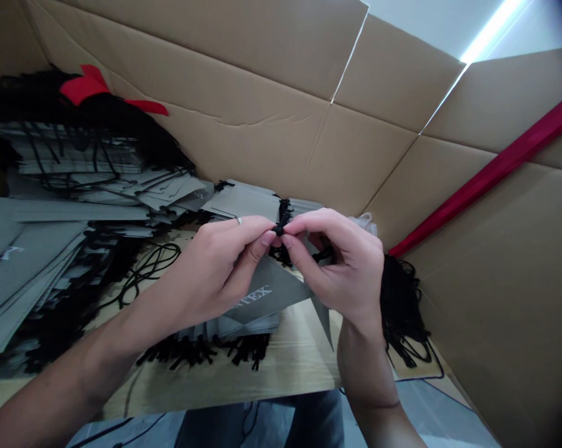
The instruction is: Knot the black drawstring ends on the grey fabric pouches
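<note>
My left hand (229,252), with a ring on one finger, pinches a black cord (278,230) at a small knot. Against the other side of the knot, the thumb and forefinger of my right hand (341,261) are closed on the same cord. Below the fingers hangs a grey printed card (281,289) with white lettering, partly hidden by my left hand. Under it lies a stack of similar grey cards (250,325) whose black cord ends stick out toward the table's front edge.
Large piles of corded grey cards (33,261) fill the left side. A red ribbon (87,87) lies on black cords at the back left. A bundle of black cords (402,305) hangs at the right. Cardboard walls (243,74) enclose the wooden table (299,367).
</note>
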The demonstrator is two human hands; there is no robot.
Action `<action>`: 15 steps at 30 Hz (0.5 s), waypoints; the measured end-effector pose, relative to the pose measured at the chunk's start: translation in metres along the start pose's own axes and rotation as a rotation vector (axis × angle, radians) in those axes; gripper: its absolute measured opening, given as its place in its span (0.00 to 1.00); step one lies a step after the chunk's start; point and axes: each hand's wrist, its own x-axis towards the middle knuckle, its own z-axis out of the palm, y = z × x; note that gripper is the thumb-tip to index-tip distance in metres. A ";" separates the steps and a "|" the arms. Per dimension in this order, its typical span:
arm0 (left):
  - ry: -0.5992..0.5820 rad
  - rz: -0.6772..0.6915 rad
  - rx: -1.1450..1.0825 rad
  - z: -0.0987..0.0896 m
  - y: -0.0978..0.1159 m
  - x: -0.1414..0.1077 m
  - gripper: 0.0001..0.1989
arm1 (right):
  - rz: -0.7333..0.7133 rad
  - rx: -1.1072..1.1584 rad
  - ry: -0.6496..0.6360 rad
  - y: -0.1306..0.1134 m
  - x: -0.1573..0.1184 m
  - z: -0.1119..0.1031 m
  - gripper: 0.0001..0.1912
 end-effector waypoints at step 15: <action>0.181 -0.023 -0.037 0.005 -0.006 -0.004 0.01 | 0.080 0.039 -0.017 -0.003 -0.003 -0.005 0.09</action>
